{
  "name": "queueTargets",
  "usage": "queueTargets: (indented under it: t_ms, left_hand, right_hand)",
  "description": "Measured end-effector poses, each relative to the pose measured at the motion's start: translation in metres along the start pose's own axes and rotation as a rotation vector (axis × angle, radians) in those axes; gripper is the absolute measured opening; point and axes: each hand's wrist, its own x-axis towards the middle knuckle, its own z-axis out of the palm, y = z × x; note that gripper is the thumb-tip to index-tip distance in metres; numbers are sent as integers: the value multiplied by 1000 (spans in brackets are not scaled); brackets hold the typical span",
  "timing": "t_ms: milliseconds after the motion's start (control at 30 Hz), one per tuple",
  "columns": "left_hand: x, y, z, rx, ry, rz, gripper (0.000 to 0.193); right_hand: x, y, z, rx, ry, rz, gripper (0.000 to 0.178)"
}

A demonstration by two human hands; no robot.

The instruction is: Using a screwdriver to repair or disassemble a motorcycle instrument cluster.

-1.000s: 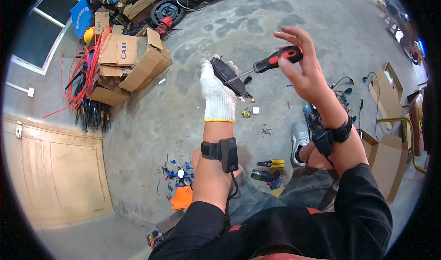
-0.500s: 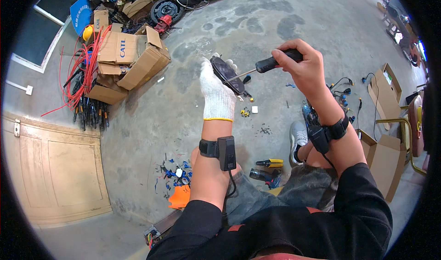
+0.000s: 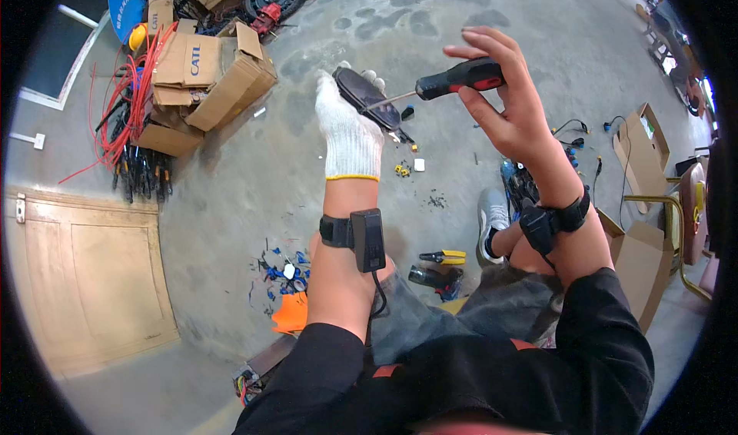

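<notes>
My left hand [image 3: 342,131], in a white knit glove with a yellow cuff edge, is closed around a dark, flat, oval-shaped part [image 3: 357,89]. The glove's fingertips show past the part's far edge. A screwdriver [image 3: 455,80] with a black and red handle points left and slightly down, its tip against the part's lower face. My bare right hand [image 3: 513,112] keeps the handle's end between thumb and palm, with its upper fingers raised and loosely spread. Whether a screw sits under the tip is too small to tell.
Yellow-handled pliers [image 3: 443,257] and a dark power tool [image 3: 437,280] lie on the floor by my legs. Blue and black scraps [image 3: 284,273] lie to the left. Cardboard boxes [image 3: 231,74] and red cable [image 3: 138,89] stand far left; a flattened carton [image 3: 642,151] lies right.
My right hand's fingers have loosened and lifted off the screwdriver handle, so more of it shows. The tip stays on the oval part. The whole view has shifted slightly.
</notes>
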Motion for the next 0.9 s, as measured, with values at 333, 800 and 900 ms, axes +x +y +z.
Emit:
queueTargets:
  t_ms: [333,800,900]
  left_hand:
    - [7,-10,-4,114,-112,40,47]
    - [5,-6,-6,-80,-115,-166,43]
    - [4,2,-5,-104,-79,-134,44]
  right_hand:
    - [3,6,-9,-339,72,529,39]
    - [2,51,-23,84,475,552,48]
    - [0,63,-27,307,669,566,44]
